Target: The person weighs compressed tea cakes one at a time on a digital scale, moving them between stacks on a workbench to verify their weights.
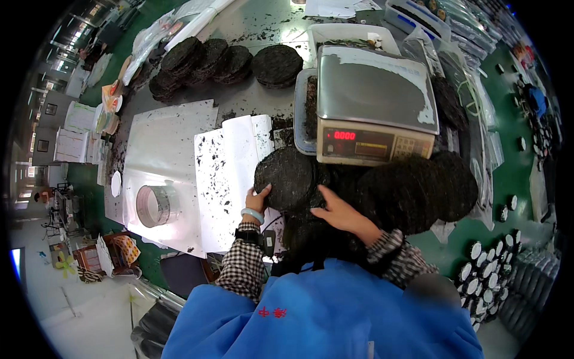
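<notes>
A round stack of dark dried seaweed sheets (285, 177) lies in front of me, over the right edge of some white papers. My left hand (257, 199), with a pale bangle at its wrist, grips the stack's left edge, thumb on top. On the opposite side, my right hand (338, 214) holds the stack's right edge with thumb and forefinger spread; its other fingers are hidden. More seaweed rounds (403, 193) lean in an overlapping row to the right. A digital weighing scale (374, 107) stands just behind, its steel pan bare and its red display lit.
Other seaweed stacks (278, 65) stand at the back. A metal ring (154, 206) rests on a clear plastic sheet (166, 134) at left. White papers (213, 193) carry seaweed crumbs. Behind the scale is a white plastic tub (354, 31); plastic bags (482, 121) line the right side.
</notes>
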The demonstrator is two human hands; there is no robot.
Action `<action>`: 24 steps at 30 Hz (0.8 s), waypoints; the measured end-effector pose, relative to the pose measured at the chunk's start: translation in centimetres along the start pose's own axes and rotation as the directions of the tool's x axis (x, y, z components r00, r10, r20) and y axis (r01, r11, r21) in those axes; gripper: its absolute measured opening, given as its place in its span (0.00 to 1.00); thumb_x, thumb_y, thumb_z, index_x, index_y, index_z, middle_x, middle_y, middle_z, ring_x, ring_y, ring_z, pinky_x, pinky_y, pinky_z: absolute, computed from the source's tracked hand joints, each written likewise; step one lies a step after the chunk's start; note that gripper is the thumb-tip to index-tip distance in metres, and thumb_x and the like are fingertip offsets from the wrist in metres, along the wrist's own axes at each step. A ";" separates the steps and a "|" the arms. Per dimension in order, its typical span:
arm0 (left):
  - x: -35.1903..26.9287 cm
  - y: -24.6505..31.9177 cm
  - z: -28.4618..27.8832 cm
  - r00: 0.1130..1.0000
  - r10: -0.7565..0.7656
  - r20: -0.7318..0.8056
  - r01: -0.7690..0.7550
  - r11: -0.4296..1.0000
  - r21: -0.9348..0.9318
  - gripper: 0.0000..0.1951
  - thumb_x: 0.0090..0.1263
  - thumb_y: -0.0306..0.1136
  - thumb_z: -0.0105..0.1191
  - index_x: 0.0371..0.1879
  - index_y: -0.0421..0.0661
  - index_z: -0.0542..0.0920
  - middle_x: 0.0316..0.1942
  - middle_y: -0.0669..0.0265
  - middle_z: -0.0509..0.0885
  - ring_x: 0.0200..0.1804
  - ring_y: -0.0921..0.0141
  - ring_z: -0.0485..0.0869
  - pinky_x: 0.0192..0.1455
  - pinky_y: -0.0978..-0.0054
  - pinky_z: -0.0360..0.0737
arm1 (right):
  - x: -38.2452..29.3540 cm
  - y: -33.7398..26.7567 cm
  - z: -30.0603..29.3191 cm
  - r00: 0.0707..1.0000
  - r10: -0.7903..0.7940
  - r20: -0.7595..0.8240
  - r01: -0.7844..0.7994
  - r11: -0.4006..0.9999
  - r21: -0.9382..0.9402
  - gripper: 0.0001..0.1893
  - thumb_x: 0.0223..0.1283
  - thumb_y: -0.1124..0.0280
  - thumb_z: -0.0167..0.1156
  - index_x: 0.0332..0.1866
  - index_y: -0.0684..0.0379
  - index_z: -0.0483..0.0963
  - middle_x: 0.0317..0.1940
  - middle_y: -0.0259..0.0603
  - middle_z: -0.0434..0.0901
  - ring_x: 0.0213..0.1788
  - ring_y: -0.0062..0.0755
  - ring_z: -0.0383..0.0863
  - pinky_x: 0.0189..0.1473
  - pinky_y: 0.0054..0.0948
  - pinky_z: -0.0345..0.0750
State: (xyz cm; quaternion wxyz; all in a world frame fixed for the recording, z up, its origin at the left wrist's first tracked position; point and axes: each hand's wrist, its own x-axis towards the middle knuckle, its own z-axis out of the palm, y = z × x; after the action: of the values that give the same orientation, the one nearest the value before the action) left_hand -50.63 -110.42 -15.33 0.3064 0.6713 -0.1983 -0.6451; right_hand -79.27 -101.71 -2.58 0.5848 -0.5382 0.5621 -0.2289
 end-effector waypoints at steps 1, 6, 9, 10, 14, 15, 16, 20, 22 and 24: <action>-0.6 -1.2 0.1 0.995 0.071 0.063 -0.058 0.980 -0.192 0.29 0.58 0.27 0.67 0.58 0.34 0.69 0.49 0.52 0.80 0.49 0.61 0.81 0.53 0.70 0.79 | 0.5 -0.7 1.0 0.993 0.060 0.105 -0.053 0.997 -0.061 0.41 0.65 0.56 0.60 0.74 0.70 0.49 0.73 0.60 0.55 0.75 0.47 0.56 0.72 0.33 0.60; -13.5 4.8 3.8 0.777 0.630 -0.009 -0.630 0.777 -0.005 0.22 0.59 0.22 0.64 0.51 0.39 0.71 0.43 0.61 0.82 0.46 0.69 0.81 0.53 0.72 0.78 | -3.5 -5.0 0.1 1.000 -0.009 0.012 0.008 0.998 0.055 0.42 0.68 0.52 0.55 0.75 0.68 0.46 0.75 0.57 0.51 0.77 0.44 0.51 0.74 0.36 0.56; -23.1 7.5 7.4 0.548 0.787 0.283 -0.825 0.453 0.337 0.23 0.58 0.26 0.66 0.50 0.40 0.71 0.55 0.52 0.77 0.58 0.61 0.76 0.59 0.68 0.75 | -7.1 -7.9 -0.5 0.982 -0.165 -0.086 0.183 0.761 0.622 0.40 0.71 0.47 0.49 0.75 0.66 0.48 0.74 0.53 0.54 0.76 0.42 0.53 0.74 0.39 0.57; -25.3 7.9 9.2 0.336 0.806 0.487 -0.920 0.170 0.354 0.24 0.56 0.30 0.68 0.49 0.40 0.70 0.62 0.48 0.73 0.65 0.55 0.73 0.62 0.65 0.73 | -7.8 -7.8 -1.2 0.971 -0.238 -0.031 0.168 0.580 0.797 0.38 0.72 0.46 0.47 0.75 0.65 0.49 0.73 0.50 0.55 0.75 0.40 0.55 0.74 0.39 0.59; -29.4 8.2 17.7 0.302 0.751 0.588 -0.951 0.191 0.244 0.29 0.51 0.41 0.73 0.44 0.43 0.68 0.74 0.42 0.56 0.74 0.47 0.58 0.67 0.61 0.69 | -11.4 -7.8 -5.1 0.959 -0.202 -0.199 0.266 0.400 0.877 0.32 0.75 0.47 0.36 0.73 0.61 0.53 0.70 0.45 0.62 0.69 0.38 0.66 0.69 0.37 0.68; -30.4 8.8 18.9 0.415 0.687 0.597 -0.909 0.346 0.234 0.31 0.53 0.42 0.73 0.47 0.41 0.69 0.73 0.44 0.57 0.74 0.49 0.60 0.67 0.62 0.69 | -12.2 -7.5 -6.4 0.943 -0.228 -0.241 0.318 0.420 0.850 0.32 0.76 0.48 0.35 0.73 0.61 0.53 0.69 0.45 0.63 0.69 0.38 0.66 0.70 0.39 0.67; -30.5 9.0 19.9 0.359 0.693 0.625 -0.932 0.307 0.195 0.30 0.55 0.41 0.71 0.49 0.40 0.69 0.73 0.44 0.58 0.73 0.50 0.61 0.66 0.62 0.70 | -12.9 -7.0 -7.4 0.928 -0.240 -0.287 0.366 0.432 0.824 0.31 0.76 0.48 0.36 0.73 0.62 0.53 0.69 0.45 0.63 0.69 0.39 0.66 0.69 0.40 0.68; -28.5 8.8 22.5 0.306 0.626 0.718 -0.834 0.539 -0.114 0.24 0.69 0.38 0.57 0.59 0.37 0.68 0.68 0.48 0.67 0.66 0.54 0.72 0.62 0.63 0.73 | -15.9 -5.6 -11.8 0.897 -0.172 -0.408 0.443 0.359 0.822 0.30 0.75 0.49 0.41 0.72 0.59 0.58 0.67 0.43 0.67 0.68 0.39 0.68 0.68 0.41 0.69; -27.8 10.6 22.4 0.537 0.652 0.534 -0.566 0.749 -0.344 0.24 0.73 0.41 0.51 0.62 0.39 0.68 0.65 0.52 0.71 0.64 0.57 0.73 0.64 0.61 0.73 | -16.8 -4.4 -13.7 0.871 -0.135 -0.471 0.490 0.195 0.850 0.27 0.75 0.53 0.44 0.70 0.60 0.61 0.66 0.43 0.69 0.66 0.40 0.70 0.66 0.41 0.71; -26.5 13.2 21.8 0.695 0.671 0.257 -0.367 0.638 -0.677 0.24 0.77 0.44 0.45 0.65 0.41 0.67 0.61 0.57 0.74 0.62 0.60 0.75 0.67 0.59 0.72 | -18.0 -3.7 -14.7 0.813 -0.031 -0.582 0.579 0.164 0.799 0.24 0.75 0.56 0.46 0.68 0.60 0.64 0.64 0.43 0.72 0.64 0.40 0.73 0.64 0.41 0.73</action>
State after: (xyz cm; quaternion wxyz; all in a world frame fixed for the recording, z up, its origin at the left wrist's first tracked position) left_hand -72.78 -105.97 13.60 0.6123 0.2692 -0.2546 -0.6984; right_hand -96.10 -92.65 11.17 0.5822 -0.1008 0.2883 -0.7535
